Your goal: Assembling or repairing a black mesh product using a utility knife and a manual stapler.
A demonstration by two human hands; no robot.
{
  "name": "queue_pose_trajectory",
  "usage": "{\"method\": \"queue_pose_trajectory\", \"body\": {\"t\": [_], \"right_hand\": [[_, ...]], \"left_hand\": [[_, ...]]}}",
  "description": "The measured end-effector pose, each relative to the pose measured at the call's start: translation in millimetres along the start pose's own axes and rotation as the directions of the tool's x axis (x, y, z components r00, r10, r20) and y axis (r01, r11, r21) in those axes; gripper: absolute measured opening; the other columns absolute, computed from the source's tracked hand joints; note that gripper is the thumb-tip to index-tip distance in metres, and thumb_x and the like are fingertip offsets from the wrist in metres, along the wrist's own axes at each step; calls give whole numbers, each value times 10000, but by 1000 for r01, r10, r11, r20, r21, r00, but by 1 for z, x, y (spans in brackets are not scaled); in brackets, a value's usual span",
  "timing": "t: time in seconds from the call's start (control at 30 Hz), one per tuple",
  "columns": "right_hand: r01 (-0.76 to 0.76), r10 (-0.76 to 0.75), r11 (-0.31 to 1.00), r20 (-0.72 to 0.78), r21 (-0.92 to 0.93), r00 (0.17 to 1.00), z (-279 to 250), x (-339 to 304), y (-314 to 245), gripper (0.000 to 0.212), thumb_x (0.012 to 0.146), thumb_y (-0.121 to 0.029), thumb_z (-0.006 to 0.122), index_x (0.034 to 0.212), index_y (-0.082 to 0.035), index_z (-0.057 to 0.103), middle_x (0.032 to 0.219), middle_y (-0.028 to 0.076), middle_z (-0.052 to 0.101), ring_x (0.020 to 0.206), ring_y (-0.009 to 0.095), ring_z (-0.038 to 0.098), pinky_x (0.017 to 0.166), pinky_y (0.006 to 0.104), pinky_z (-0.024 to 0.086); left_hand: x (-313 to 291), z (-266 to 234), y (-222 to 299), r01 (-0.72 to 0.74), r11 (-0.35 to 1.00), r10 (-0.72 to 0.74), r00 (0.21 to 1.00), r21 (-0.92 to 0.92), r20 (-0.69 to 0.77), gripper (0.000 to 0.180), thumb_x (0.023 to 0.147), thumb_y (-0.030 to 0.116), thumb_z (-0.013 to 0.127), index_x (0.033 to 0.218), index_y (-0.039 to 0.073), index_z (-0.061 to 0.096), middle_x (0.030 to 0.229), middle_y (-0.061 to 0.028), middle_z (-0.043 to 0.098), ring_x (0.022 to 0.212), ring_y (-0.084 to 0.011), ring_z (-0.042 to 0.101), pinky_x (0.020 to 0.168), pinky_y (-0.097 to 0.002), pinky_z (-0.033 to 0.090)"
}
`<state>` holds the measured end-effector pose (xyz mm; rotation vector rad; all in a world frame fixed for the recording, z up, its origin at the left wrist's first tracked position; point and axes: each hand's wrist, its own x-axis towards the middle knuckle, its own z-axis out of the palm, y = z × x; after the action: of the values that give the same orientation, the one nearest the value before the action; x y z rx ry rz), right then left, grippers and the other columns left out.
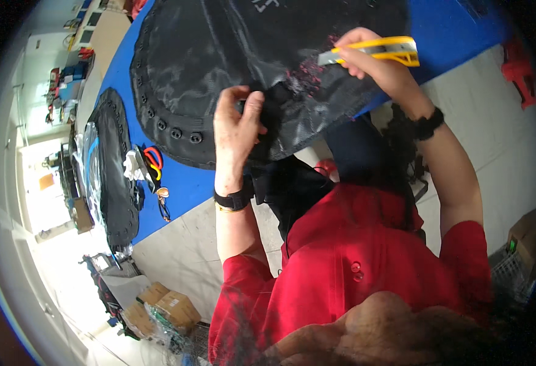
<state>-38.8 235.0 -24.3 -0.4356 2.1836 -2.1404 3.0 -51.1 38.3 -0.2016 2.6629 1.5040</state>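
Observation:
A large round-edged black fabric sheet [188, 73] lies across the blue table, with a row of black eyelets along its curved rim. My left hand [234, 128] is closed over the near part of the sheet, thumb and fingers bent around a dark fold. In my right hand [372, 64] is a yellow utility knife [396, 47], its metal end pointing left. Just below that end sits a patch of loose pink and dark thread scraps [304, 78] on the sheet. The fingertips of my left hand are partly hidden against the black material.
On the blue tabletop [173, 216] to the left are orange-and-yellow-handled scissors [154, 161], glasses [163, 198] and another black eyeleted piece [112, 165]. Cardboard boxes [173, 308] stand on the floor at lower left. A red stool [520, 73] is at the far right.

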Motion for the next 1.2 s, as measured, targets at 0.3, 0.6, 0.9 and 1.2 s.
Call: {"method": "queue_pose_trajectory", "body": {"t": [0.3,0.6,0.9,1.2], "right_hand": [[-64,63,998,-78,-19,995,11,-4,-11,154,979,-232,619,1073,-110,619,896,-34,598,742,25,544,663,195,468],[94,-142,914,-95,-395,985,24,-17,-22,150,948,-160,686,1047,-63,628,966,75,683,882,160,663,786,306,524],[52,-100,915,-101,-399,990,27,-20,-30,152,943,-137,679,1049,-42,625,974,66,665,861,137,651,783,272,515],[-59,47,998,-384,-21,922,-2,-63,-26,158,999,-157,633,1101,-41,601,1011,38,638,897,118,642,818,265,523]], "left_hand": [[31,13,11,-127,930,36,966,344,257,532,924,454,686,965,-76,666,735,-247,675,766,-371,705,713,-445,530],[57,-5,16,117,977,-195,820,176,538,323,977,241,617,775,-12,616,568,-35,571,479,-112,607,465,-276,481],[62,-7,1,79,996,-89,790,43,606,346,992,242,609,732,14,583,569,-13,560,471,-101,605,448,-266,486],[64,-12,-7,179,980,-88,781,-86,619,264,998,253,632,822,57,638,659,44,568,491,-79,578,467,-227,479]]}}
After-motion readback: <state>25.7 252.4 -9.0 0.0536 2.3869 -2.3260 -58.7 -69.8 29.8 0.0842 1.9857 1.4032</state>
